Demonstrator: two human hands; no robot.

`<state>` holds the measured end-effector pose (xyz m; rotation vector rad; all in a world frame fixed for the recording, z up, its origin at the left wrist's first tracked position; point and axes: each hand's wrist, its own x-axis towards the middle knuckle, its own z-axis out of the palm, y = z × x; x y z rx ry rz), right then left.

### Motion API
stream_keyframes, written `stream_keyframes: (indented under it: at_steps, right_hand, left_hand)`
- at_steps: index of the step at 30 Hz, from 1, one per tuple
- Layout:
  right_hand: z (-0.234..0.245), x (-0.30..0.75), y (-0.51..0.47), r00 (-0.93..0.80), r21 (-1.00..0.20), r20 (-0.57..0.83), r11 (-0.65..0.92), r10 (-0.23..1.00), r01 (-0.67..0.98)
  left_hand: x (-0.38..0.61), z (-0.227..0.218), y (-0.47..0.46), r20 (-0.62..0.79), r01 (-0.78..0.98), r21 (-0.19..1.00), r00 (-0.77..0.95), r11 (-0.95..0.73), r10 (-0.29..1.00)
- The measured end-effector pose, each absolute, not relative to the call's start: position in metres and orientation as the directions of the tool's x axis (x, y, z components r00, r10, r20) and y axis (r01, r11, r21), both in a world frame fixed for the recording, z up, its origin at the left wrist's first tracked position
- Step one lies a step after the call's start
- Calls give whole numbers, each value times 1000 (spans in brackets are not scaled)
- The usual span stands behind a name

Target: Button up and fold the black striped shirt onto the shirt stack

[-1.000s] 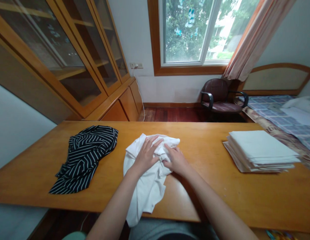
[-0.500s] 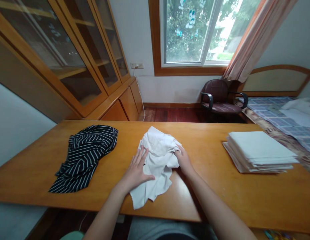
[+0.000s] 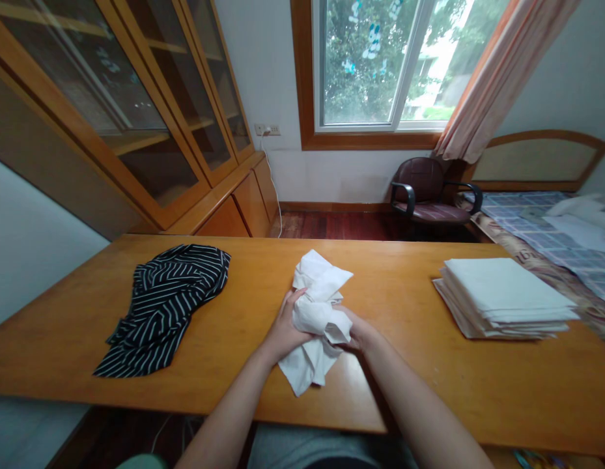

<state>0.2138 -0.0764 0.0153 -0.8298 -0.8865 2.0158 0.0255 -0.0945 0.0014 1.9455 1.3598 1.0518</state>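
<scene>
A crumpled white cloth (image 3: 316,319) is bunched up at the middle of the wooden table (image 3: 234,391), its lower corner spread toward the front edge. My left hand (image 3: 288,329) closes on the bundle from the left, with fingers over the top and thumb across its front. From the right, my right hand (image 3: 357,331) grips it, the fingers mostly hidden under the folds. Off to the left lies a rumpled black cloth with white stripes (image 3: 172,303), apart from both hands.
On the table's right side sits a stack of folded white sheets (image 3: 507,296). Beyond the table are a maroon armchair (image 3: 422,185), a bed (image 3: 551,215) and a glass-door cabinet (image 3: 185,130). A window (image 3: 365,71) with a pink curtain (image 3: 502,85) is behind.
Both hands have gathered the white cloth into a tighter, narrower bundle, shifted slightly right. My left hand went from lying spread on it to gripping it. The striped cloth and stack stayed put.
</scene>
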Motion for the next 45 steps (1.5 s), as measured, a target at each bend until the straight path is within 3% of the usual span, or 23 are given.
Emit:
stream_keyframes:
  at_steps: [6,11,15,19,21,24,28,32,39,45]
  right_hand:
    - [21,209,-77,-569,-823,-232,-471,789,-318]
    - [9,230,-78,-521,-779,-226,-474,823,-410]
    - [3,248,-84,-393,-767,-232,-416,890,-489]
    - [-1,252,-89,-349,-773,-232,-390,908,-500]
    - [-2,251,-89,-349,-774,-227,-386,909,-502]
    - [-2,249,-89,-346,-778,-224,-381,911,-500]
    - [-4,249,-89,-340,-784,-218,-371,915,-498]
    - [-8,250,-89,-333,-793,-207,-358,920,-493]
    - [-7,249,-89,-328,-794,-211,-357,921,-492]
    - [-12,249,-89,-319,-816,-189,-330,929,-475]
  left_hand:
    - [0,-14,-96,353,537,795,-29,-284,935]
    - [-54,16,-92,401,669,721,-192,-179,896]
    - [-113,74,-91,529,849,529,-333,3,780]
    - [-170,130,-85,666,927,347,-352,144,658]
    - [-196,145,-78,630,907,322,-420,273,653]
    - [-227,139,-63,444,871,243,-491,427,749]
    - [-242,97,-45,72,936,132,-338,327,938]
    - [-235,70,-44,107,929,138,-360,345,927]
    - [-201,86,-57,298,963,40,-265,266,917]
    - [-161,73,-52,262,969,99,-245,226,933]
